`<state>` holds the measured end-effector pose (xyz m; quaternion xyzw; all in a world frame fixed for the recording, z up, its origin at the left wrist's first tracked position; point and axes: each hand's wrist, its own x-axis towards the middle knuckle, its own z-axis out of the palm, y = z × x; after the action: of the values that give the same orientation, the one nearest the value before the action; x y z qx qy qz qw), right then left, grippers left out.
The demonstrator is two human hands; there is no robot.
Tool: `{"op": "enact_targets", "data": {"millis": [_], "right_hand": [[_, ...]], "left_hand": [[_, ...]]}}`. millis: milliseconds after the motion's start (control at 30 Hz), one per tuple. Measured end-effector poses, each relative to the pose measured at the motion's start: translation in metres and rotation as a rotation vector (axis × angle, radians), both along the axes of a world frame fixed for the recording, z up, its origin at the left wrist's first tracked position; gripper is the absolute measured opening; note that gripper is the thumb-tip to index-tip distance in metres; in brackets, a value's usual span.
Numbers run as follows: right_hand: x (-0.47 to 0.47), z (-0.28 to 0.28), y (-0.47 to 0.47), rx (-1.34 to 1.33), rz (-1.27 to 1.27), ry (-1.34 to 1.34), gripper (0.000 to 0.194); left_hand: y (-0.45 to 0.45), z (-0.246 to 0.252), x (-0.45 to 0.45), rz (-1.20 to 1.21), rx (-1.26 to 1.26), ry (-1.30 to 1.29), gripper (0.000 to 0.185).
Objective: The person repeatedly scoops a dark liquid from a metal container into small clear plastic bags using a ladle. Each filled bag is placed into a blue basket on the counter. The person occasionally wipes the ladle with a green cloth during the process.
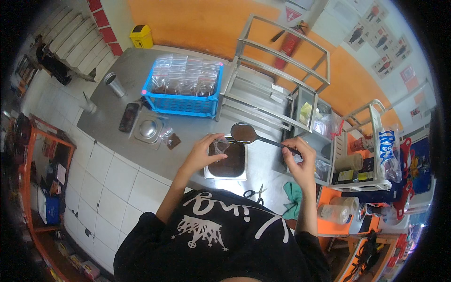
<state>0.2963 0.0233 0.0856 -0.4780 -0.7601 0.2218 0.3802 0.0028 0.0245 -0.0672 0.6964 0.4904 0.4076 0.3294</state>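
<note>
My left hand holds a small clear plastic bag upright by its opening, above the left part of a square steel pan of dark brown sauce. In my right hand is the handle of a black ladle, its bowl full of brown sauce, over the pan's far right corner. A filled small bag lies left of the pan, beside a steel lid. Beyond stands a blue plastic basket with rows of zip bags, brown at their bottoms.
Scissors and a green cloth lie near my body. A metal rack frame stands behind the pan, a white plastic rack at right. A steel cup and a dark phone-like object are at left. Farther off is a person.
</note>
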Motion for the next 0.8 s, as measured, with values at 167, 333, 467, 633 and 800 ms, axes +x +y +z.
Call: {"op": "enact_targets", "data": {"millis": [167, 333, 467, 633, 800], "right_hand": [[-0.010, -0.005, -0.003, -0.005, -0.001, -0.012, 0.010], [-0.014, -0.008, 0.000, 0.110, 0.016, -0.081, 0.011], [-0.015, -0.006, 0.001, 0.192, 0.024, -0.149, 0.012], [-0.016, 0.000, 0.005, 0.334, 0.044, -0.144, 0.014], [-0.015, -0.004, 0.006, 0.451, 0.039, -0.210, 0.015]], "left_hand": [[0.000, 0.004, 0.003, -0.009, -0.035, 0.027, 0.071], [0.001, 0.006, 0.001, 0.000, -0.049, 0.067, 0.079], [0.000, 0.017, -0.001, -0.002, -0.038, 0.028, 0.079], [0.000, 0.028, -0.002, 0.014, -0.003, 0.068, 0.076], [0.001, 0.033, -0.004, -0.007, 0.071, 0.081, 0.074]]}}
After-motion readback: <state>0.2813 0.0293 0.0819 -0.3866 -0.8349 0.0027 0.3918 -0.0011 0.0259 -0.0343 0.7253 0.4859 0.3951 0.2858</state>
